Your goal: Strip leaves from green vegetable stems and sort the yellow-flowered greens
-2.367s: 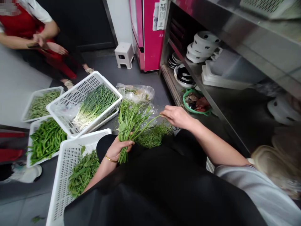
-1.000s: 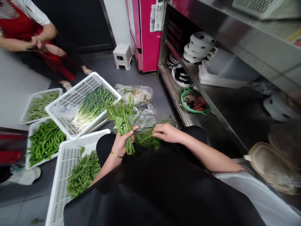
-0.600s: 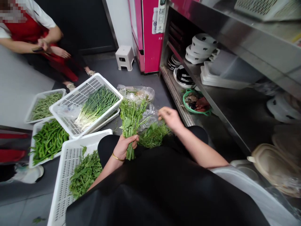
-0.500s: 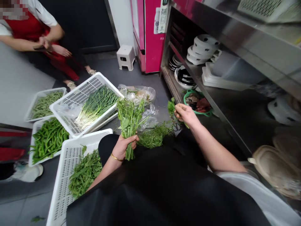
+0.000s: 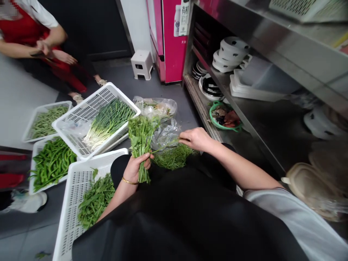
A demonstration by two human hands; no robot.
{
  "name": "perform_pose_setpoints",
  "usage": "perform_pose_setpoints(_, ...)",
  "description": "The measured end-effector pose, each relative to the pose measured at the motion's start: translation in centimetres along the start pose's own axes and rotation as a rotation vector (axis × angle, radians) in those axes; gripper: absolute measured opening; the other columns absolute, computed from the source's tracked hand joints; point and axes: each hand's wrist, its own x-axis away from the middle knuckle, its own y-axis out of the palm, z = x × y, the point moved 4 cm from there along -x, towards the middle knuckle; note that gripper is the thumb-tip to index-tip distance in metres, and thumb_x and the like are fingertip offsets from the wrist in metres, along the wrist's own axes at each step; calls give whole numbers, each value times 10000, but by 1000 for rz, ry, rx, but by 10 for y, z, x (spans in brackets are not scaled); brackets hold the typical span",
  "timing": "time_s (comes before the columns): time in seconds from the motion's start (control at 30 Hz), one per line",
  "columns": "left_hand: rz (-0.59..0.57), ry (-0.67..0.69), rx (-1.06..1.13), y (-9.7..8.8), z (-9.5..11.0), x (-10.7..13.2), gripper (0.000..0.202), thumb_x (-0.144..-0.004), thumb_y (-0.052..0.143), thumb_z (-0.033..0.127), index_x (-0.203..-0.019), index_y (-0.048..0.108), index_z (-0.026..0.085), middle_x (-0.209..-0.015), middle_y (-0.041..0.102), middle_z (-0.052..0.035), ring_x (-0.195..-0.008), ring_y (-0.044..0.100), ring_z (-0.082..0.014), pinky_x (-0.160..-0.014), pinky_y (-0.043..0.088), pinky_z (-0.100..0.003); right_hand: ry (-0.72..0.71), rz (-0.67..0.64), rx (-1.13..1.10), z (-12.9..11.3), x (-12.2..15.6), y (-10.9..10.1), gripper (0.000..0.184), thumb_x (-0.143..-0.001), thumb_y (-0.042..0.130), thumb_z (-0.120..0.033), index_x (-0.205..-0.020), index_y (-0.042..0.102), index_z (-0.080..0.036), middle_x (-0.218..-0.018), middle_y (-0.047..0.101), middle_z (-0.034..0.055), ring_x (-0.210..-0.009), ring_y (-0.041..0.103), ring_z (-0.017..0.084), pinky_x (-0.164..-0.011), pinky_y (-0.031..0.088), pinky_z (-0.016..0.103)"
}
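My left hand point(image 5: 136, 167), a gold bracelet at its wrist, is closed round the stems of an upright bunch of leafy greens point(image 5: 140, 136). My right hand point(image 5: 197, 139) is apart to the right, its fingers pinched on a thin green stem point(image 5: 167, 144). That stem runs across toward the bunch; whether it is still joined there I cannot tell. Below it lies a heap of thin green trimmings point(image 5: 174, 157). Similar leafy greens point(image 5: 96, 199) lie in a white perforated basket point(image 5: 66, 210) beside my left arm.
White baskets hold scallions point(image 5: 111, 117), green peppers point(image 5: 54, 161) and green beans point(image 5: 47, 121). Plastic bags point(image 5: 165, 134) lie ahead. A white stool point(image 5: 142, 65) stands near a pink fridge point(image 5: 174, 54). Metal shelves point(image 5: 261, 136) flank my right. A person in a red apron point(image 5: 23, 30) is at the left.
My right hand has moved left, closer to the bunch. The leafy piece it held before no longer shows in it; a thin stem is now between its fingers. My left hand keeps its hold.
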Motion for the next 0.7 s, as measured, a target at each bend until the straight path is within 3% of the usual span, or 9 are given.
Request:
perform_pose_setpoints(0.23,36,60,14,0,5,-8,305,-608,743,174,-877,636,79,-605,582,-5,-375,420,-38,-358,325,-178,61,-162,-225,-2,5,15,246,-851,509,-399,-860,673,-217,-671,646,6,-591,530,104,-529,225,219)
perform_pose_setpoints(0.37,-32,24,-50,16,4,-9,241,-623,738,181,-813,628,83,-606,575,-8,-380,436,-49,-354,322,-184,32,-281,-352,-6,-4,19,294,-843,504,-373,-741,682,-163,-595,601,6,-522,452,86,-511,222,221)
perform_pose_setpoints(0.47,-24,35,-32,20,5,-13,188,-624,728,177,-736,603,91,-576,556,5,-359,406,-37,-336,296,-172,26,-376,-558,7,-2,22,340,-851,474,-387,-777,698,-141,-600,609,-1,-523,463,84,-528,287,210)
perform_pose_setpoints(0.53,-20,4,-10,18,5,-16,178,-618,723,176,-703,594,88,-559,547,9,-346,384,-27,-326,281,-165,111,-280,-686,28,1,16,336,-842,482,-390,-848,700,-135,-705,659,14,-615,540,103,-596,358,210)
perform_pose_setpoints(0.6,-25,-52,3,14,5,-18,171,-608,718,171,-676,588,82,-543,538,12,-336,364,-19,-318,272,-158,215,-86,-729,48,6,6,309,-821,513,-378,-875,696,-134,-825,689,38,-743,597,133,-683,398,222)
perform_pose_setpoints(0.7,-26,-103,9,9,6,-21,152,-603,705,158,-659,588,78,-535,531,17,-330,342,-7,-316,278,-149,190,67,-705,49,6,-5,269,-826,517,-340,-914,692,-157,-907,697,46,-832,619,146,-760,403,232)
